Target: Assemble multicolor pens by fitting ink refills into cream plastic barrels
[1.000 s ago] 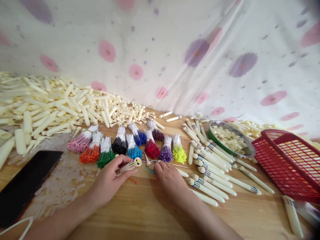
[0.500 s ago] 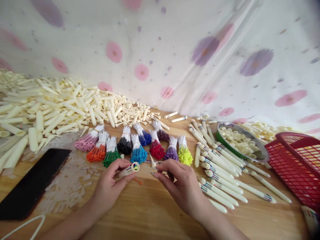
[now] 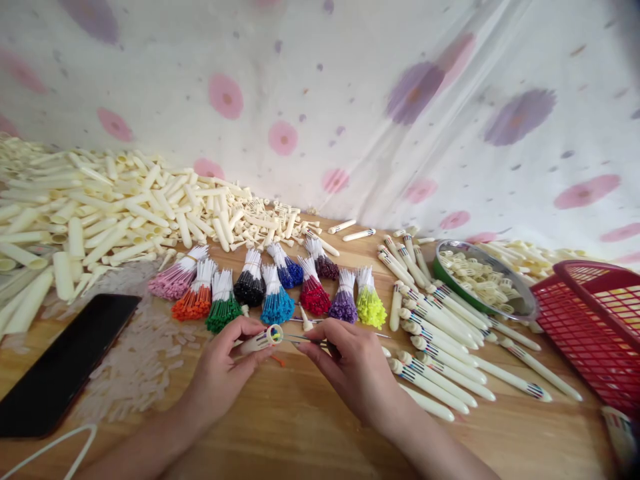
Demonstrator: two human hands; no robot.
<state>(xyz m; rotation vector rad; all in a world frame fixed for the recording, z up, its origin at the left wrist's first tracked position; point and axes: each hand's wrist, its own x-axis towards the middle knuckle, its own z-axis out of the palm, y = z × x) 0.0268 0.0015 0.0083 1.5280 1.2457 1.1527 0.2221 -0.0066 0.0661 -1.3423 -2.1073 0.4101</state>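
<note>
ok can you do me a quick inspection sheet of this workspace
Surface: wooden table
Work items: ten bundles of coloured-ended white sticks, slotted pens at right, heap of cream tubes, green bowl of cream parts, red basket
Clutter: black phone, loose clear pieces beside it
Grips: left grip holds cream barrel, coloured tips inside; right grip pinches thin tool, possibly tweezers, at its open end
Cables: white cable looped, lower left
Surroundings: flowered sheet behind

No lettering, numbers or signs can be read.
</note>
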